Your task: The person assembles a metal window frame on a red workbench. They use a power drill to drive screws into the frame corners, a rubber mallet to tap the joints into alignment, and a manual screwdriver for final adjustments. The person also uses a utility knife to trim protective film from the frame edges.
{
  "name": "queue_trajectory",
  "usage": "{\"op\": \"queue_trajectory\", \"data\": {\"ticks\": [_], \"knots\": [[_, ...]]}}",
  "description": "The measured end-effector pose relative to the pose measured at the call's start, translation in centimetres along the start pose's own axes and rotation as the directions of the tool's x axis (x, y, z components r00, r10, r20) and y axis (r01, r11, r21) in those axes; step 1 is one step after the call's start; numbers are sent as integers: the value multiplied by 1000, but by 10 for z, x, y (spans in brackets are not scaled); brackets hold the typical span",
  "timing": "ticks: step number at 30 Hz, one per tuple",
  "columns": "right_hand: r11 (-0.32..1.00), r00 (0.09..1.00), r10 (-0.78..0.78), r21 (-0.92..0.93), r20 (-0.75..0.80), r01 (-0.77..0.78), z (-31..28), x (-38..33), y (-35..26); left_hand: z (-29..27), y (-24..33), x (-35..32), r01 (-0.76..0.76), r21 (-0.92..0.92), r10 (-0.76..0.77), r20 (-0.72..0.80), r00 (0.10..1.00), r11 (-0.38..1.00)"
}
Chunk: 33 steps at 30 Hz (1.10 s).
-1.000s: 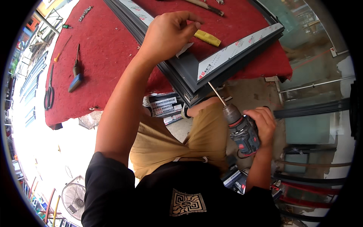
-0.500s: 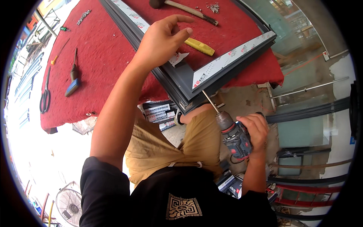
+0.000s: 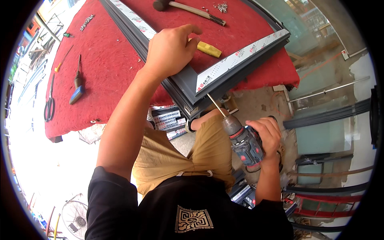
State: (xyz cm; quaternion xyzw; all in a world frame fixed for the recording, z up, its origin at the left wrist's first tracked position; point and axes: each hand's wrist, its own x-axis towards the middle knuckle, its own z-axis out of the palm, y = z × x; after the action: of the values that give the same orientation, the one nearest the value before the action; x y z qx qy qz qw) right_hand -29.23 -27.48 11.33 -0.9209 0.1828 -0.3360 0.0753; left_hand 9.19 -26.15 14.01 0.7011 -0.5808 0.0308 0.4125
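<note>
While I watched from the head view, the red-covered surface [image 3: 100, 80] filled the top, carrying the dark grey frame corner [image 3: 188, 86] with its white-taped bars. My left hand [image 3: 170, 50] pressed down on that frame, fingers [image 3: 192, 30] spread apart and flat, clamped on nothing. Just beyond those fingers lay a yellow block [image 3: 209, 49], and farther beyond it a mallet [image 3: 188, 8] and a small pile of screws [image 3: 221, 6]. My right hand [image 3: 266, 134] was wrapped tight around the cordless drill [image 3: 244, 142], its long bit [image 3: 216, 106] pointing up to the frame's outer edge below the corner. Well to the left of my left fingers sat scissors [image 3: 49, 108] and a blue-handled tool [image 3: 76, 90].
</note>
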Motion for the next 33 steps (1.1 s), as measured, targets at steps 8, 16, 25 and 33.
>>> {"op": "queue_trajectory", "data": {"ticks": [8, 16, 25, 33], "knots": [[1000, 1000, 10, 4, -6, -10, 2, -5, 6, 1, 2, 0, -27, 76, 28, -7, 1000, 997], [1000, 1000, 12, 1, 12, -12, 2, -5, 8, -1, 5, 0, -19, 87, 19, 2, 1000, 996], [985, 1000, -19, -174, -13, 16, -1, -7, 6, 1, 5, 0, -7, 67, 7, -3, 1000, 998], [887, 972, -217, -399, 86, 233, -34, 19, -3, 1, 1, 3, -9, 57, 10, -26, 1000, 998]]}}
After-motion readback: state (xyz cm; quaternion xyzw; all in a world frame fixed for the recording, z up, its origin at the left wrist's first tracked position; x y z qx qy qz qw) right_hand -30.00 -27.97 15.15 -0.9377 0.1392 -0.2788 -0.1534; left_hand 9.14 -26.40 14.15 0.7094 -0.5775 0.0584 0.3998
